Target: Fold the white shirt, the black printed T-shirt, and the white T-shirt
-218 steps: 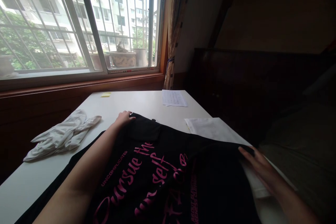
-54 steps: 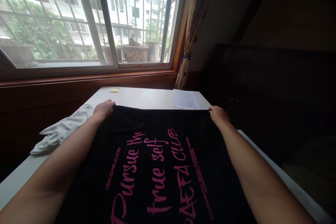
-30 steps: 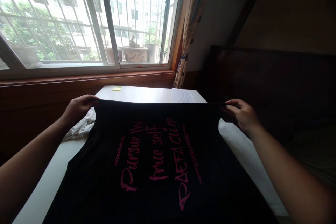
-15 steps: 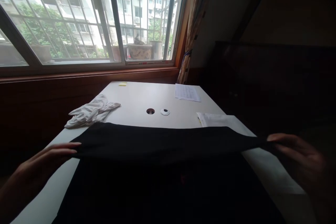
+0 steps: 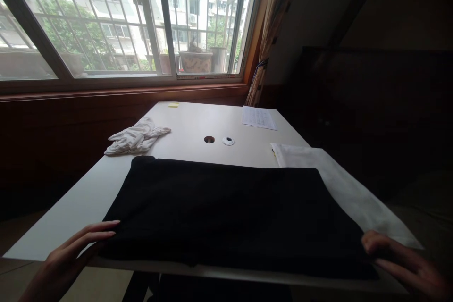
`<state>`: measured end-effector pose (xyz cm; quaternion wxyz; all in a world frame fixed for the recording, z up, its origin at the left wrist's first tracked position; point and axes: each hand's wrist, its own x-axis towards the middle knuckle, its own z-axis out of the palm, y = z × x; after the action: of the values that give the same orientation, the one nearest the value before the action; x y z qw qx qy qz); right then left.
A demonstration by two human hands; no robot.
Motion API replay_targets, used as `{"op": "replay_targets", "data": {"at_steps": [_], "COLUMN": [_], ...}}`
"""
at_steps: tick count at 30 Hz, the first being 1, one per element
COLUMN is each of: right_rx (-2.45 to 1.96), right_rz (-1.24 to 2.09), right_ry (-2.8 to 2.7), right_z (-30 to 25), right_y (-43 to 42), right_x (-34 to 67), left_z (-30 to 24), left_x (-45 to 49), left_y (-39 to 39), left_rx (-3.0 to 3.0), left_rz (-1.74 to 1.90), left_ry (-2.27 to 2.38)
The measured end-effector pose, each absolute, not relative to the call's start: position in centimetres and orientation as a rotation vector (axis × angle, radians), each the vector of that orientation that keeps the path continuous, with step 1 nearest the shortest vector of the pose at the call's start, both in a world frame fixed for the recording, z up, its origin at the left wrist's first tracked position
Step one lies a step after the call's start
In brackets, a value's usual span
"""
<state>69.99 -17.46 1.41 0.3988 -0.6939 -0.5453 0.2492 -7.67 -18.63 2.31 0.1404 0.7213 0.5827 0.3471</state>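
A black cloth (image 5: 226,207) lies folded in a wide band across the near part of the white table (image 5: 74,193). Its kind of garment, if it is one, does not show. My left hand (image 5: 76,250) grips the cloth's near left side, fingers on top and thumb hidden beneath. At the near right corner, my right hand (image 5: 399,259) pinches the edge between curled fingers and thumb. The cloth's right end overlaps a white cloth-like piece (image 5: 339,179) that stretches along the table's right side.
A crumpled white cloth (image 5: 138,137) rests at the left edge. Farther back are a round cable hole (image 5: 209,139), its white cover (image 5: 228,141), printed paper sheets (image 5: 259,118) and a yellow note (image 5: 173,104). A barred window (image 5: 141,23) stands behind the table.
Both hands have come down and nearer to me with the cloth's near edge. The cloth, raised and hanging toward me before, now lies flatter on the table. The view has tilted down slightly.
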Motion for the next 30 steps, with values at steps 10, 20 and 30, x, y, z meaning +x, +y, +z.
{"op": "replay_targets", "data": {"at_steps": [10,20,30], "right_rx": [-1.815,-1.115,-1.132], "right_rz": [0.186,0.275,-0.045], "right_ry": [-1.718,-2.284,-2.515], "right_z": [3.5,7.3,6.5], "right_y": [-17.1,-15.0,-12.3], "right_x": [68.0,37.9,30.0], "left_z": [4.8,6.6,5.8], "left_x": [-5.5,-6.3,-7.7], "left_y": [-18.3,-15.1,-15.0], "left_rx": [2.361,2.695,2.605], "left_rz": [1.024,0.95,0.93], "left_ry": [1.537,1.682,1.575]}}
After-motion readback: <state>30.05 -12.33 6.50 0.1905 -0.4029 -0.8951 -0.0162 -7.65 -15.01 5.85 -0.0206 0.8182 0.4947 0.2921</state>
